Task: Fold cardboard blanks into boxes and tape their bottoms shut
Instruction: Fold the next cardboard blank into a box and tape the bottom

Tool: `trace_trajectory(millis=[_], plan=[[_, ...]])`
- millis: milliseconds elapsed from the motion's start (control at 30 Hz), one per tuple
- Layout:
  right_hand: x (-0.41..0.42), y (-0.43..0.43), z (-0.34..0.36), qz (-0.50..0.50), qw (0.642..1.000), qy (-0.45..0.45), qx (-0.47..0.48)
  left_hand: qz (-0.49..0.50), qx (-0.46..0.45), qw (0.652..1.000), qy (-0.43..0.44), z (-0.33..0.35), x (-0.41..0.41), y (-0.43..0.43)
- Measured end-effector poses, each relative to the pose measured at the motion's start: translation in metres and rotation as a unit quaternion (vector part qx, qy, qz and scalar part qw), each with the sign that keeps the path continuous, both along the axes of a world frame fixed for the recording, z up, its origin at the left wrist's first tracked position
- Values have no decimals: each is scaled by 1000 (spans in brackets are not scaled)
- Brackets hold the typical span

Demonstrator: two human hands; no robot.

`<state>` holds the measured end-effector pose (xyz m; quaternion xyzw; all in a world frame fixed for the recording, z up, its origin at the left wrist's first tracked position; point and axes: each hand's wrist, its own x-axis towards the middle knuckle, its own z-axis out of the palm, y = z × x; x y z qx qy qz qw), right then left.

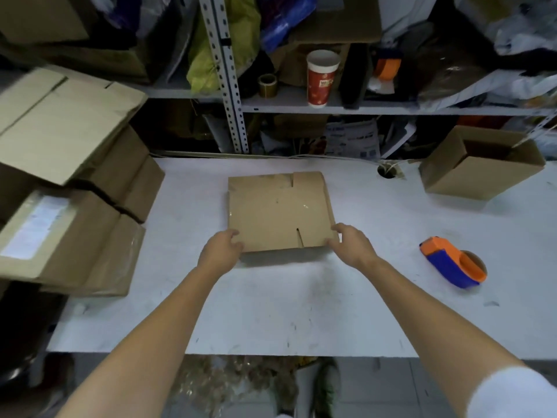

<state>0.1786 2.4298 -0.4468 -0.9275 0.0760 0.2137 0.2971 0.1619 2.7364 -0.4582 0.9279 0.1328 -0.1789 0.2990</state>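
Head view, centre: gripping blank (280, 211) by near corners, left hand (221, 248), right hand (351, 245), fingers curled on it; likely light, stiff.

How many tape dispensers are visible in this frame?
1 for certain: the orange-and-blue plastic tape dispenser lies on the white table, right of the flat brown cardboard blank. An orange object on the grey metal shelf may be a second; too unclear.
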Motion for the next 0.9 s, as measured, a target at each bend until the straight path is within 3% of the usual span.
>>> trace_trajectory(millis=[100,233,433,700,800,900], plan=[[35,14,-9,-44,999,-16,20,62,-34,997,-15,-5,33,5],[71,28,-28,-53,998,-26,22,100,-67,992,31,-18,64,9],[89,46,-48,-83,993,31,74,134,-137,977,90,-36,83,3],[62,49,-19,-176,953,31,246,184,-250,951,-5,5,66,-11],[44,46,17,-145,932,2,332,142,-300,942,-45,35,59,-24],[27,29,49,-85,934,-34,345,118,-363,922,-63,63,54,-40]])
